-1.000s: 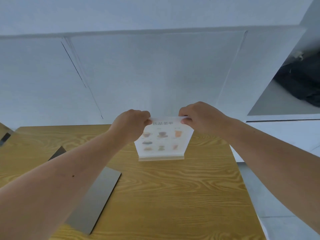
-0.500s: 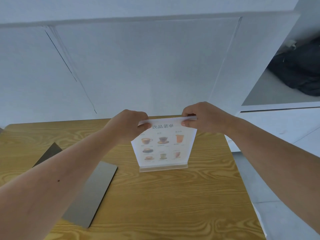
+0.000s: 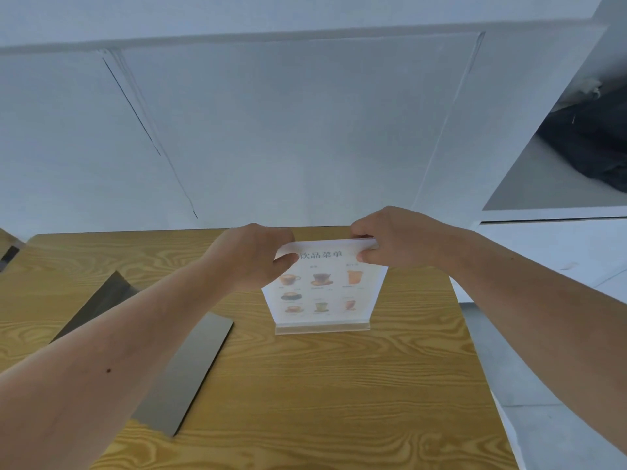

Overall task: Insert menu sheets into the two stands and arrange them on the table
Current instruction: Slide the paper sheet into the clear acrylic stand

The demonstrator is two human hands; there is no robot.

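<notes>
The wooden table [image 3: 305,385] carries a clear menu stand [image 3: 322,300] upright near its far edge, toward the right side, drinks menu sheet [image 3: 319,286] apparently seated inside. The left hand [image 3: 251,256] and right hand [image 3: 390,239] pinch its top corners, fingers clamped. A second stand is not visible, so probably half the job remains.

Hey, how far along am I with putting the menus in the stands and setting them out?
Looks done: one menu sheet sits in a clear stand, upright on the wooden table. In hand: your left hand and right hand pinch the stand's top corners, apparently positioning it. Left: a second stand isn't visible here, so it seemingly remains to fill and place.
</notes>
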